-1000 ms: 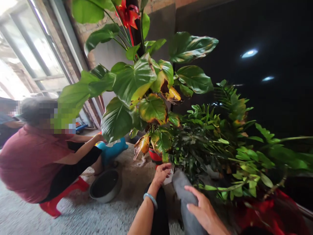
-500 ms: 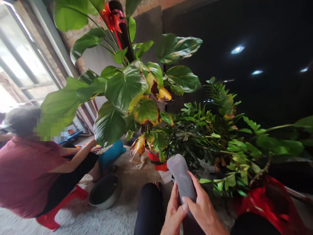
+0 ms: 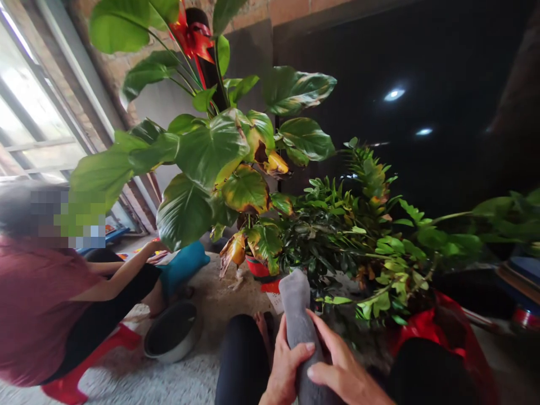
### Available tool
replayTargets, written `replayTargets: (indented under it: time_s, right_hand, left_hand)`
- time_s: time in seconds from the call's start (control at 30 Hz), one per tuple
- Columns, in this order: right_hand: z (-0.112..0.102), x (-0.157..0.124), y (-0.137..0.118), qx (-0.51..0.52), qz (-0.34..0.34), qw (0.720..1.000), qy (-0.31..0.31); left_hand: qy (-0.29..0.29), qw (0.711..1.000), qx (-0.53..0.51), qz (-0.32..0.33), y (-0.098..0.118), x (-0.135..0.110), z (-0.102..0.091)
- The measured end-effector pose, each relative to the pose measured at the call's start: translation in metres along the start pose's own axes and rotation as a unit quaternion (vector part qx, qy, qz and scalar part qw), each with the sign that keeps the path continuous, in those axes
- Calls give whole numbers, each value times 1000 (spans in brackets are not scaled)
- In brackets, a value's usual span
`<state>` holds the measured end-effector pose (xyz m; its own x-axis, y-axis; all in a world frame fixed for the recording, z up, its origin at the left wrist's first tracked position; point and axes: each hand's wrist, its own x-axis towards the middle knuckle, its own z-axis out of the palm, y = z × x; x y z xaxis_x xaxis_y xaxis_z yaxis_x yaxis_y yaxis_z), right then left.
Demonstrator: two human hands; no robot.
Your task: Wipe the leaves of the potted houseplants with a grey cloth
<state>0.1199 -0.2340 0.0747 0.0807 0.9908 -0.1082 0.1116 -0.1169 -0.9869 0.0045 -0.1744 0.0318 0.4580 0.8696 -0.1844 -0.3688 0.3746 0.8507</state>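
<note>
My left hand and my right hand grip a long grey sock-like piece from both sides. It points away from me, with a rounded, lighter far end and a slightly narrower neck below it. Both thumbs press on its upper face, and the fingers wrap round its sides. The near part runs down between my hands and out of the bottom of the view. Whether anything is inside it, I cannot tell.
A big-leafed plant and lower bushy plants stand ahead. A person in a dusky red shirt sits at left on a red stool. A round basin is on the floor, and a red bag lies to the right.
The view has turned slightly to the right. My left thumb has moved up and across the grey piece, and both hands still hold it.
</note>
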Motion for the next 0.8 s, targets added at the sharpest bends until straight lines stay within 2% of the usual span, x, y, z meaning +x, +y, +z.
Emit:
replayTargets:
  time_s: [0.07, 0.1, 0.17, 0.23, 0.27, 0.33, 0.4, 0.47, 0.57, 0.7, 0.8]
  right_hand:
    - [-14, 5, -8, -9, 4, 1000, -28]
    - [-24, 9, -10, -8, 11, 1000, -8]
    - [-48, 19, -11, 7, 35, 994, 103]
    - [-78, 34, -8, 29, 63, 968, 241]
    - [-93, 43, -5, 42, 77, 953, 290]
    - [-118, 62, 2, 68, 101, 933, 339]
    - [-133, 81, 12, 100, 117, 917, 369]
    - [-137, 97, 22, 135, 123, 907, 379]
    - [-132, 110, 36, 183, 112, 907, 361]
    - [-132, 112, 48, 216, 65, 917, 330]
    - [-137, 108, 52, 215, 29, 930, 296]
  left_hand:
    - [3, 1000, -6, -17, 1, 1, 4]
    - [-2, 1000, -10, -26, 0, 1, 3]
    - [-6, 999, -18, -36, -4, 4, -2]
    - [1, 999, -17, -31, -9, 6, -10]
    - [5, 1000, -13, -26, -10, 7, -14]
    - [3, 1000, 5, -16, -10, 7, -21]
    - [-5, 1000, 21, -11, -3, 5, -23]
    - [-9, 999, 31, -6, 9, 2, -21]
    - [-4, 998, 57, 13, 33, 0, -13]
    - [15, 995, 85, 39, 64, 5, -2]
    - [11, 993, 103, 65, 79, 15, 5]
